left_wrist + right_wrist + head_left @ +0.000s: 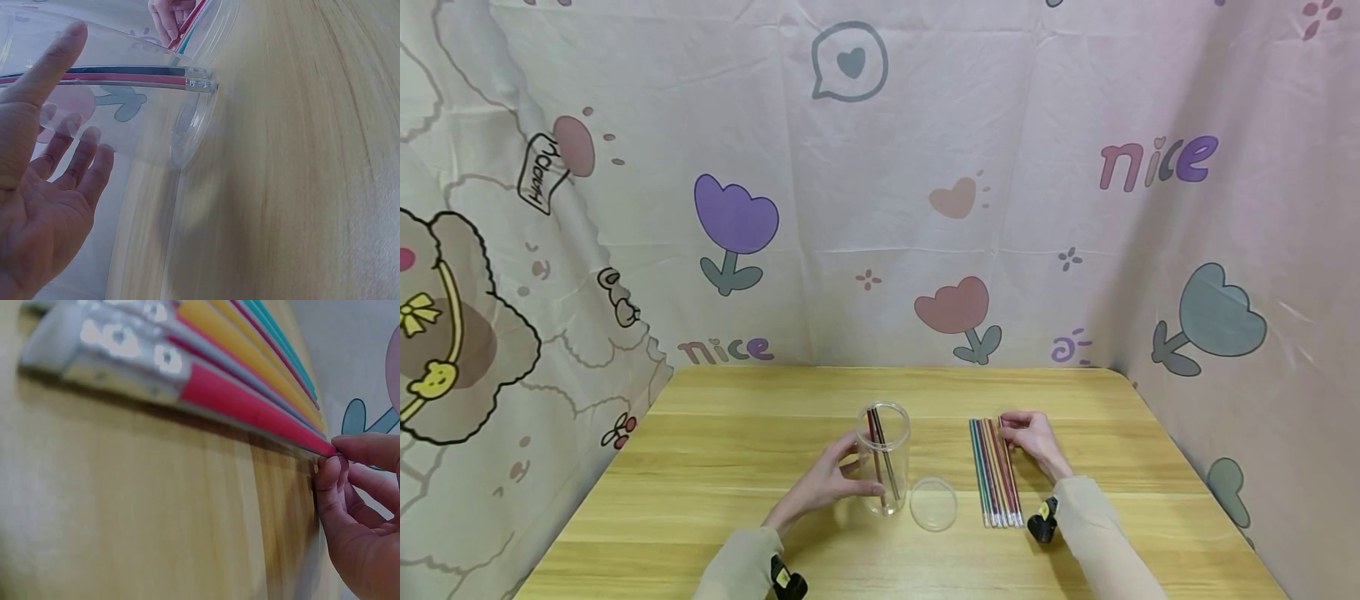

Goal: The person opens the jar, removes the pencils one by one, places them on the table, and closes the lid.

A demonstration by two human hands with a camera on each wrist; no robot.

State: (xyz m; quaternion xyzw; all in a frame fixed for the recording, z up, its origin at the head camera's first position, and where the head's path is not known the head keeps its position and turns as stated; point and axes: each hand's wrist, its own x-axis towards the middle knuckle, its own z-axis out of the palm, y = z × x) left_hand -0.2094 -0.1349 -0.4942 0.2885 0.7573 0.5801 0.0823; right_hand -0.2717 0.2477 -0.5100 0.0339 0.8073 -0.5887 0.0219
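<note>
A tall clear plastic jar point(902, 457) stands upright on the table, with a red pencil and a black pencil point(134, 70) leaning inside, eraser ends down. Around its left side my left hand point(826, 483) holds it, thumb in front and fingers behind. To the right, a row of pencils point(988, 471) in teal, yellow, red and other colours lies side by side, eraser ends toward me. My right hand point(1032, 436) pinches the far end of the rightmost red pencil point(250, 415) between thumb and forefinger. That pencil's eraser end is close by the row.
Between jar and pencils a round clear lid point(934, 505) lies flat on the wooden table point(737, 433). A printed cloth point(850, 208) hangs behind the table and along both sides. Each wrist wears a small black camera point(1042, 521).
</note>
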